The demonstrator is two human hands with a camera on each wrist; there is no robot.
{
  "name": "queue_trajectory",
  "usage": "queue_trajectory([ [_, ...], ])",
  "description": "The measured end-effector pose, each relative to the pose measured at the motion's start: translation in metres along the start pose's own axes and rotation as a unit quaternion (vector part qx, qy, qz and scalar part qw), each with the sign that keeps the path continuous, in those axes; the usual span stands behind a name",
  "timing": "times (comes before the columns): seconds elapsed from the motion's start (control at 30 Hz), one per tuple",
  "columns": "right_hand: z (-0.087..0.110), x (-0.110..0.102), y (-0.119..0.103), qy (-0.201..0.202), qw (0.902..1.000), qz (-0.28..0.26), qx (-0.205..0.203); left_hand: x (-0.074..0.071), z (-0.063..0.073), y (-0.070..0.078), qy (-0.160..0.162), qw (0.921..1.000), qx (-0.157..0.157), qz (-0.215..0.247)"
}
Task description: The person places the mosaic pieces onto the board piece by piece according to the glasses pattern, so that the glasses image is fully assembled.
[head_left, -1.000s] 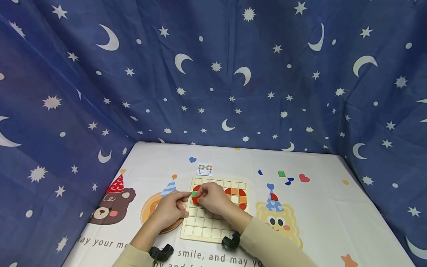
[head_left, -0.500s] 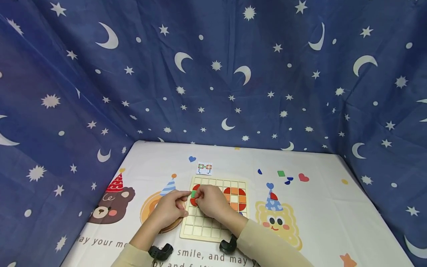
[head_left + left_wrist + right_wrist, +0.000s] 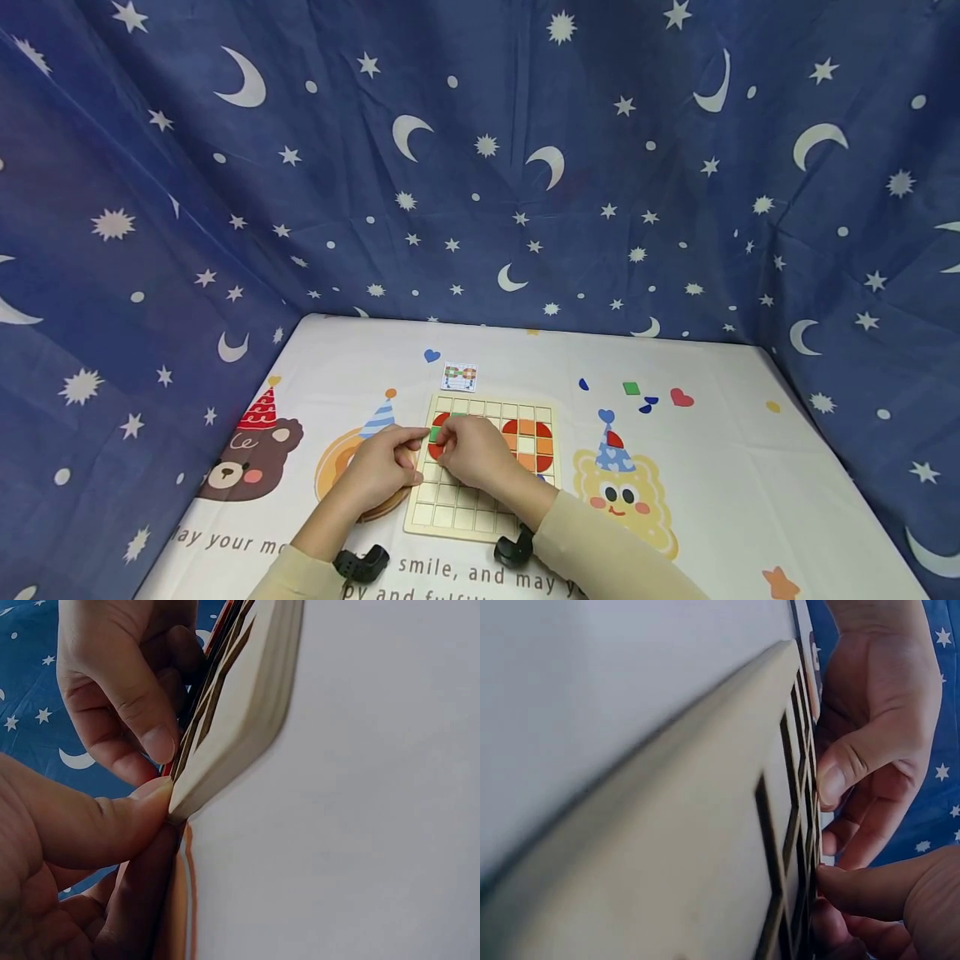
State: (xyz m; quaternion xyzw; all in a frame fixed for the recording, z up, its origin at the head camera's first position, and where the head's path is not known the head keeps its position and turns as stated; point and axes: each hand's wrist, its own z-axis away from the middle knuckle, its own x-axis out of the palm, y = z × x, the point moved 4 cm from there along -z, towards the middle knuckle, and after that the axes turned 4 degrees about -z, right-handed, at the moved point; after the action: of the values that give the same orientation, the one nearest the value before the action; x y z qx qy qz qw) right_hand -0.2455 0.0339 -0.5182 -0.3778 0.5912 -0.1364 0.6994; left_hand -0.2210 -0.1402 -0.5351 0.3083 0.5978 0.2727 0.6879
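A pale wooden grid board [image 3: 442, 518] lies on the table, with thin coloured tiles in its upper cells. Red quarter-round tiles and a green square [image 3: 435, 434] show at its upper left; red quarter-rounds around orange squares [image 3: 527, 428] form a ring at the right. My left hand [image 3: 378, 467] touches the board's left edge, forefinger extended and thumb [image 3: 150, 802] lower down. Reaching across the board, my right hand [image 3: 476, 454] pinches a small tile beside the lower red quarter-round [image 3: 435, 451]. Its fingers mostly cover that tile, so I cannot tell its colour.
A small pattern card [image 3: 460, 377] lies behind the board. To the right are a loose green square [image 3: 632, 388], several blue half-rounds [image 3: 583, 384] and a red quarter-round [image 3: 615, 439]. The white tablecloth [image 3: 720, 467] is printed with cartoons; a blue star-patterned curtain [image 3: 480, 208] stands behind.
My right hand has shifted slightly left and toward me, uncovering more of the ring at right and a green tile at upper left. My left hand keeps its place at the edge.
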Motion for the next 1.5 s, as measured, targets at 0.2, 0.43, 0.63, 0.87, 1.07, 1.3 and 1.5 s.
queue_trajectory([
  [0.2,0.001,-0.006,0.001,-0.020,0.9987,-0.046,0.008,0.000,0.000,0.001,-0.002,1.0000,0.000,-0.002],
  [0.43,0.008,-0.013,0.010,-0.049,0.9946,-0.091,0.003,-0.001,0.000,0.001,-0.004,1.0000,-0.001,-0.002],
  [0.63,0.022,-0.030,0.025,-0.036,0.9949,-0.094,0.010,0.001,0.000,0.002,-0.006,1.0000,0.002,-0.005],
  [0.87,0.040,-0.065,0.050,-0.002,0.9929,-0.114,0.034,0.002,0.002,0.001,-0.006,1.0000,-0.001,-0.004],
  [1.07,0.050,-0.091,0.074,0.039,0.9873,-0.123,0.093,0.000,0.001,0.001,-0.003,1.0000,0.000,-0.004],
  [1.3,0.060,-0.116,0.105,0.073,0.9824,-0.108,0.134,-0.001,0.001,0.001,-0.004,1.0000,-0.001,0.004],
  [1.5,0.065,-0.138,0.137,0.094,0.9786,-0.090,0.159,0.000,0.000,-0.001,-0.004,1.0000,-0.003,0.003],
])
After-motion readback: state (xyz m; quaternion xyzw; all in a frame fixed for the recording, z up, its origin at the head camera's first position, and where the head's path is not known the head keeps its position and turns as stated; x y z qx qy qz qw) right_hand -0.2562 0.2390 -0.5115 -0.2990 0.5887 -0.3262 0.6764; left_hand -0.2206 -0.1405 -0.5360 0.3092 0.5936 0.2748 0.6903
